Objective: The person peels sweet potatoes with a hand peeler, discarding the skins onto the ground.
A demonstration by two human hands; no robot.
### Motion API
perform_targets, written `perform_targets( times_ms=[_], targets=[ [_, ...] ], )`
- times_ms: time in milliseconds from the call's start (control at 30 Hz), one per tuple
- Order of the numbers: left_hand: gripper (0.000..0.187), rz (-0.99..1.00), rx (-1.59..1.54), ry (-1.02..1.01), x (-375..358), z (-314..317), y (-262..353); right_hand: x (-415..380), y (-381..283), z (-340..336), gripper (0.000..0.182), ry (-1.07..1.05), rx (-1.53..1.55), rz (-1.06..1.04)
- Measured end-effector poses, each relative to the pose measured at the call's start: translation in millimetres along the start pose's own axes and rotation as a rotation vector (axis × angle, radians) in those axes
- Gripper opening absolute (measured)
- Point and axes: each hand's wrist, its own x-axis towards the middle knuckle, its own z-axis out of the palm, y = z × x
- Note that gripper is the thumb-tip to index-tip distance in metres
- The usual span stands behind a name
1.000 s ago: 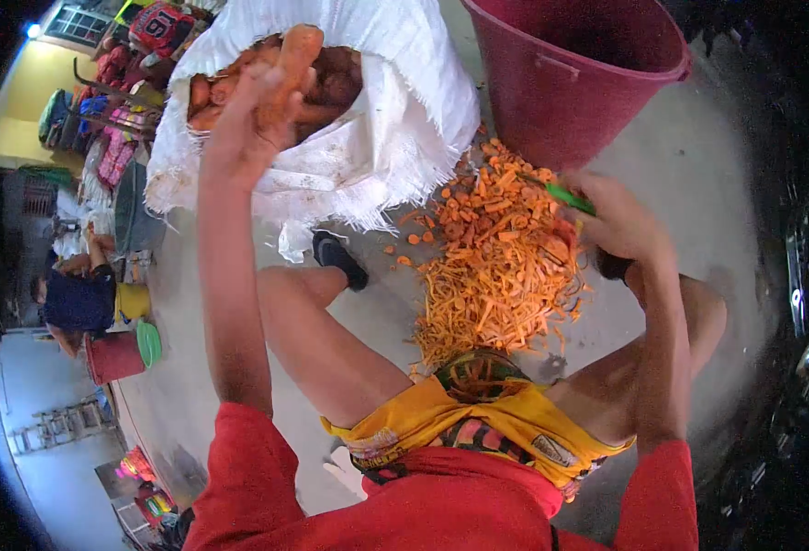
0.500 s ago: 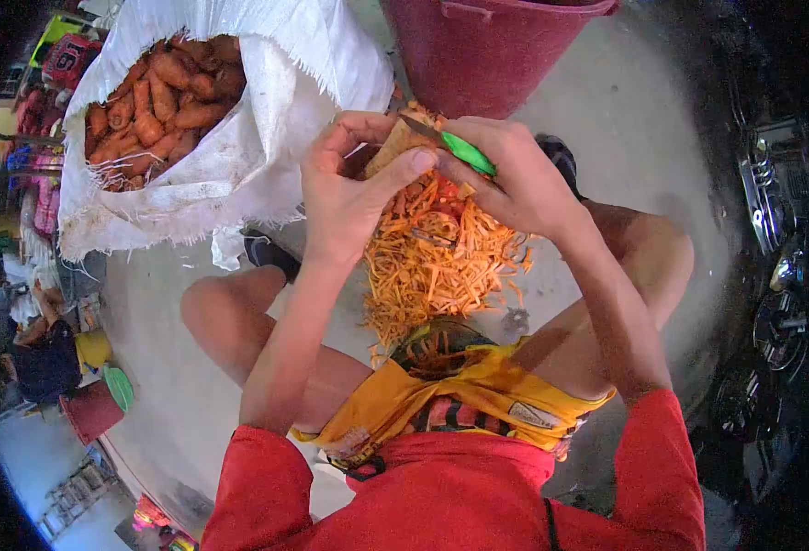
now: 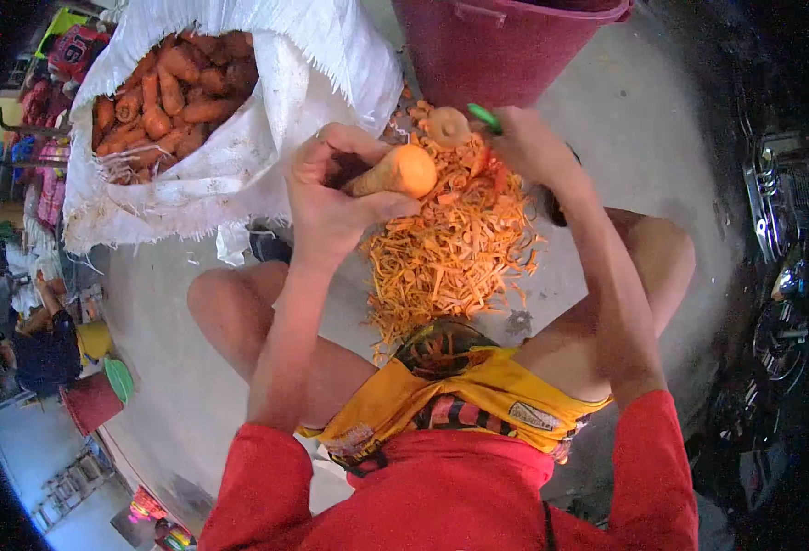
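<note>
A thick carrot (image 3: 393, 173) with a flat, bright orange cut end sits in my left hand (image 3: 336, 188), fingers and thumb around it. To its right my right hand (image 3: 533, 145) is closed on a knife (image 3: 484, 118) whose green handle shows; the blade cannot be made out. A round cut-off carrot top (image 3: 449, 127) is between the two hands, over the heap. Below both hands lies a pile of orange carrot peelings (image 3: 446, 253) on the floor, between my legs.
A white woven sack (image 3: 285, 101) of unpeeled carrots (image 3: 179, 92) stands open at the upper left. Beyond the peelings is a dark red bin (image 3: 505, 55). Metal parts (image 3: 767, 197) line the right side. Another person (image 3: 44, 354) is at the far left.
The knife has left the carrot as my right hand moved right and slightly up. The carrot's end is now cut flat, and a round top piece has come off.
</note>
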Motion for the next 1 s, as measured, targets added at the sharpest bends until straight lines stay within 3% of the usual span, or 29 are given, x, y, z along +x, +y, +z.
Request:
perform_targets(
  times_ms=[67,100,133,200,233,267,333,367,467,567,733,800,867,1000],
  targets=[
    [0.037,-0.239,0.079,0.158,6,11,12,-5,-7,-28,0.028,0.098,-0.013,0.065],
    [0.048,-0.466,-0.005,0.129,12,15,28,-5,-17,-40,0.03,0.167,-0.028,0.114],
    [0.048,-0.452,0.002,0.154,10,11,29,-5,-24,-47,0.03,0.158,-0.032,0.086],
    [0.06,-0.64,-0.126,-0.032,5,4,22,-17,-36,-55,0.031,0.246,0.318,0.072],
    [0.076,-0.707,-0.191,-0.116,4,0,18,-22,-44,-53,0.03,0.3,0.489,0.043],
    [0.076,-0.706,-0.197,-0.119,0,2,15,-24,-50,-48,0.03,0.301,0.483,0.047],
    [0.09,-0.642,-0.36,-0.174,-1,14,20,-26,-59,-37,0.026,0.361,0.717,-0.109],
    [0.103,-0.705,-0.425,-0.21,3,16,27,-25,-62,-32,0.032,0.359,0.725,-0.138],
    [0.109,-0.605,-0.431,-0.258,-1,17,25,-19,-61,-23,0.033,0.376,0.73,-0.169],
    [0.113,-0.684,-0.379,-0.201,1,15,34,-15,-57,-22,0.034,0.364,0.728,-0.12],
    [0.115,-0.649,-0.431,-0.115,-2,13,26,-15,-65,-22,0.032,0.383,0.771,-0.128],
    [0.117,-0.633,-0.452,-0.086,-1,15,21,-27,-80,-26,0.031,0.337,0.769,-0.265],
    [0.122,-0.47,-0.36,-0.041,-3,19,15,-41,-95,-30,0.031,0.306,0.821,-0.298],
    [0.127,-0.362,-0.238,-0.041,-8,21,3,-35,-84,-29,0.032,0.378,0.795,-0.389]
  ],
)
